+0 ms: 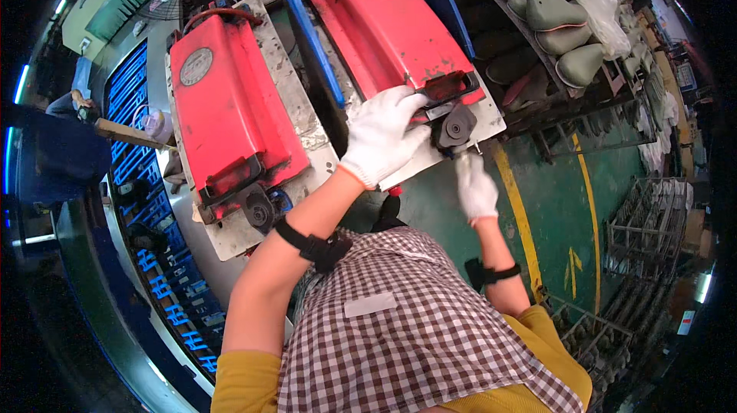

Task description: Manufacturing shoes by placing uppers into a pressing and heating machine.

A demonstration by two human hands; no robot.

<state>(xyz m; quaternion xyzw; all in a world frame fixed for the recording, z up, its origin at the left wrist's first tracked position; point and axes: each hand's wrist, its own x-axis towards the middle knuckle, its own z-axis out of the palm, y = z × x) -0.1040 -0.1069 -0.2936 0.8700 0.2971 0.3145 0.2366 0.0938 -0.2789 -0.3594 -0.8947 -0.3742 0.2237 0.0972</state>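
Observation:
Two red, box-shaped machine units lie side by side on pale metal plates. My left hand (381, 134), in a white glove, is curled over the near edge of the right red unit (391, 25), gripping beside its black handle frame (449, 87). My right hand (475, 185), also gloved, sits just below the black round knob (455, 130) at that unit's front, fingers closed; whether it holds anything is hidden. The left red unit (223, 106) stands untouched, with its own black knob (259, 212) at the near end.
A rack of grey-green shoe lasts (556, 10) and plastic-wrapped items fills the upper right. Blue crates (146, 183) line the left. Green floor with yellow lines (522, 221) lies to the right, and wire racks (645, 229) stand beyond it. A blue bar (303, 25) runs between the two units.

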